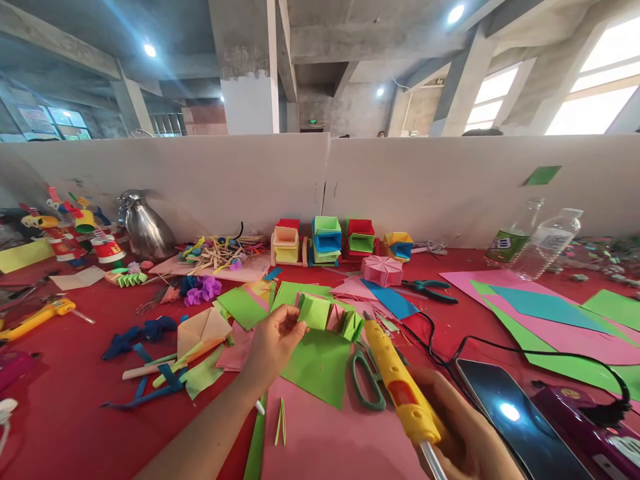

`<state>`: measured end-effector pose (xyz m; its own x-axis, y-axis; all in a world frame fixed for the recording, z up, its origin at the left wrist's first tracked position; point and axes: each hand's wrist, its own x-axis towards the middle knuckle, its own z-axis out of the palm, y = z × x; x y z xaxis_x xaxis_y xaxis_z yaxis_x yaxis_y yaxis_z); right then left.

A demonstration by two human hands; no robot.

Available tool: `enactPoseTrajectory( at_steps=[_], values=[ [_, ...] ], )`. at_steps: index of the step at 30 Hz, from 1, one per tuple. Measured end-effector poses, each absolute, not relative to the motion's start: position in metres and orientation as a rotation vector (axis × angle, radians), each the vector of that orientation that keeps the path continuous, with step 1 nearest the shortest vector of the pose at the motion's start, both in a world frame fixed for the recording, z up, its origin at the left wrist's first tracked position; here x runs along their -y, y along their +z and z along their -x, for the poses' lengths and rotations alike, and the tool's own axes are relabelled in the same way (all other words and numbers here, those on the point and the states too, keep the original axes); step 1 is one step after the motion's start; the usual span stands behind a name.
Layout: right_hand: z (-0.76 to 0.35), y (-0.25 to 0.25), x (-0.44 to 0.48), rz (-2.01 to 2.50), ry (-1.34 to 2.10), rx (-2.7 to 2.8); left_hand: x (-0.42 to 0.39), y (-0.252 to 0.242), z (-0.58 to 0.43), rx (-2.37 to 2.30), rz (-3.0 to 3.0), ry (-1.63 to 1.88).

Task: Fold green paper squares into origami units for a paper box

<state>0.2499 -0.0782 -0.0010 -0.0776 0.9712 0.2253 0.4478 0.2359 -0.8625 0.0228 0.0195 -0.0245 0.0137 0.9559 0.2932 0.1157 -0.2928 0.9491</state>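
One paper strip (316,313), LH (274,343); glue gun (397,377), RH (463,423)

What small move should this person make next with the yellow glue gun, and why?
Probably ease the glue gun toward the free end of the folded paper strip: the left hand holds its other end, and the right hand holds the gun, its tip apparently close by.

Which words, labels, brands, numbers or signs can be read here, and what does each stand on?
None reads clearly enough to quote.
Green-labelled bottle: pale lettering, too blurred.
Clear bottle: faint marking, unreadable.
Lit green sign: too small.
Pillar: scrawled marks, illegible.
Notice at far left: too small.
Red-and-white cup: markings too blurred.
Yellow glue gun: no legible text.
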Motion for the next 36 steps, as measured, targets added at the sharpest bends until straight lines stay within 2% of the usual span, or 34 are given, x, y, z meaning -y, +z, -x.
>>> enactPoseTrajectory(
  at_steps=[4, 14, 36],
  values=[
    [-0.229, 0.004, 0.067, 1.270, 0.799, 1.788, -0.018, -0.023, -0.024, -1.185, -1.531, 1.328],
    [-0.219, -0.008, 0.045, 1.101, 0.318, 2.244, -0.011, -0.012, -0.024, -1.167, -1.595, 1.283],
    [-0.219, -0.019, 0.039, 1.078, 0.278, 2.256, -0.011, -0.011, -0.024, -1.161, -1.671, 1.258]
  ],
)
